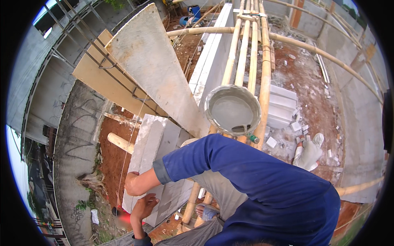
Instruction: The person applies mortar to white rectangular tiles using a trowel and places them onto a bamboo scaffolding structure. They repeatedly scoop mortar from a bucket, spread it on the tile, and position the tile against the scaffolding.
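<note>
My right arm, in a blue sleeve, reaches across to the left. At its end my right hand (136,183) bends down at the outer edge of a pale grey block wall (162,141), and its fingers are hidden. Just below, my left hand (144,206) is held beside the wall's face with its fingers loosely apart and nothing visible in them. A thin string (130,149) runs along the wall's outer side. Away from both hands, a round bucket (211,117) of wet grey mortar (233,110) stands on bamboo poles. A tool with a green handle (253,138) leans in it.
Bamboo scaffold poles (266,74) run away ahead. A tall board (152,53) and steel bars (119,67) rise at the left. Far below right, a person (308,152) in pale clothes is near stacked white blocks (281,104). Someone in red (124,219) is below left.
</note>
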A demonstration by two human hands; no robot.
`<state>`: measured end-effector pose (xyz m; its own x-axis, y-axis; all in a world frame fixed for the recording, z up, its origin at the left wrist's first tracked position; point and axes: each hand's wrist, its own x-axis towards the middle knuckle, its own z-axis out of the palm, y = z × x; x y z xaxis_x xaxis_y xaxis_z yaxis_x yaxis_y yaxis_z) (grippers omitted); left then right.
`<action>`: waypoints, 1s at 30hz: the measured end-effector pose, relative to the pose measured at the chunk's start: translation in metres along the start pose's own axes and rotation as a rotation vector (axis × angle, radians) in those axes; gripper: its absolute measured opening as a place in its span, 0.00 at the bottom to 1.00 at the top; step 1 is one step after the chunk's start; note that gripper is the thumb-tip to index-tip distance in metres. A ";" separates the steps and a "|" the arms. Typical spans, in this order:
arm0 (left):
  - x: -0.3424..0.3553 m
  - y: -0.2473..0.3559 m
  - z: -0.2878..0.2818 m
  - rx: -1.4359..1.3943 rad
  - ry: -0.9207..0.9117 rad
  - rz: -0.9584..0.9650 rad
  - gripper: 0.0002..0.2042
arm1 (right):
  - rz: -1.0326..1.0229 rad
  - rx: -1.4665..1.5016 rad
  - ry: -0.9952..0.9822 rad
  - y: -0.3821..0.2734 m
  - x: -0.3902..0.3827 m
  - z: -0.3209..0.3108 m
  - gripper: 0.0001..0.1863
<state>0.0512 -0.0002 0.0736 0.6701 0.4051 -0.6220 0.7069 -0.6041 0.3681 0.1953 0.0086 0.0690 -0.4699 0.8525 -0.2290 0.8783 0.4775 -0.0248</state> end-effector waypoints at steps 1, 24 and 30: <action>0.003 0.001 -0.001 -0.010 0.002 0.007 0.22 | 0.006 -0.009 -0.001 0.004 0.001 0.004 0.18; 0.003 0.030 0.022 0.198 -0.042 0.115 0.26 | -0.132 0.022 0.223 0.029 -0.048 0.004 0.03; 0.007 0.023 0.022 0.190 -0.024 0.108 0.26 | -0.183 0.061 0.273 0.040 -0.050 0.004 0.03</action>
<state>0.0673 -0.0259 0.0628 0.7325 0.3157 -0.6031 0.5741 -0.7627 0.2979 0.2541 -0.0158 0.0752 -0.6197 0.7830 0.0534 0.7767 0.6216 -0.1016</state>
